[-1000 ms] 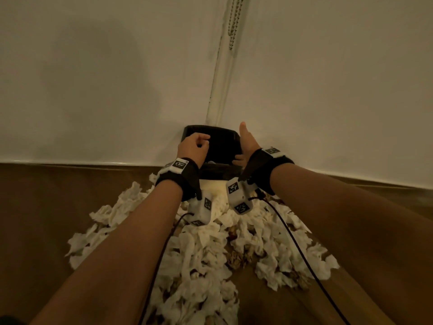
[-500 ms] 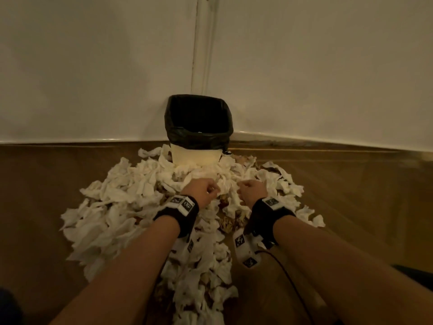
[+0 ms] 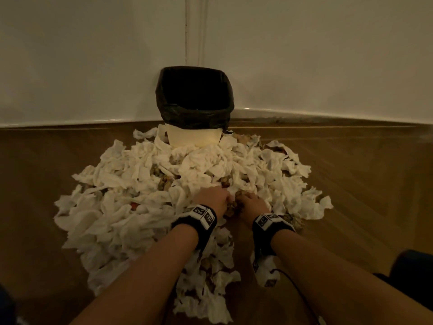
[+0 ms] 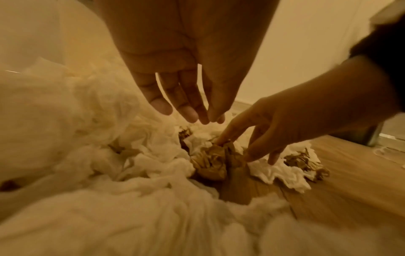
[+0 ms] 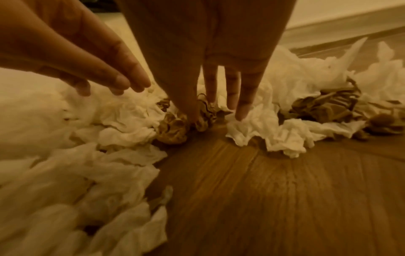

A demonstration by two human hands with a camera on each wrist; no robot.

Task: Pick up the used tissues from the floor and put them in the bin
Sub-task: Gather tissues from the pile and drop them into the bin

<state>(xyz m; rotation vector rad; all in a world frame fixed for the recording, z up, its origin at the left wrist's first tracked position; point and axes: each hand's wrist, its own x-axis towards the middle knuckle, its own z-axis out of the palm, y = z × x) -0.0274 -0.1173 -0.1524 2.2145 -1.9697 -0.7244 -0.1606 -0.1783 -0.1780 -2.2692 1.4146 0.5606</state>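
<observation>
Head view: the tissues (image 3: 131, 207) lie in a wide crumpled heap on the floor (image 3: 35, 184), broadest at the left and middle and running from the foot of the bin (image 3: 194, 97) toward the person, so the heap's long axis goes from the bin back to the camera. The single pieces are balled up and point no clear way. Most are white; some brown, stained wads (image 4: 210, 164) sit near the middle.

The left hand (image 3: 213, 200) is down on the heap with its grip open: in the left wrist view its fingers (image 4: 160, 104) reach out nearly straight above the white tissues and hold nothing. Just to its right, the right hand (image 3: 253, 206) also has an open grip; its fingertips (image 5: 241, 112) are spread and press down onto a brown wad and the white tissue beside it, without closing round either.

The bin, lined with a black bag (image 3: 178, 113), stands upright in the corner where two pale walls (image 3: 328, 55) meet. The floor is brown wood, bare to the right of the heap.
</observation>
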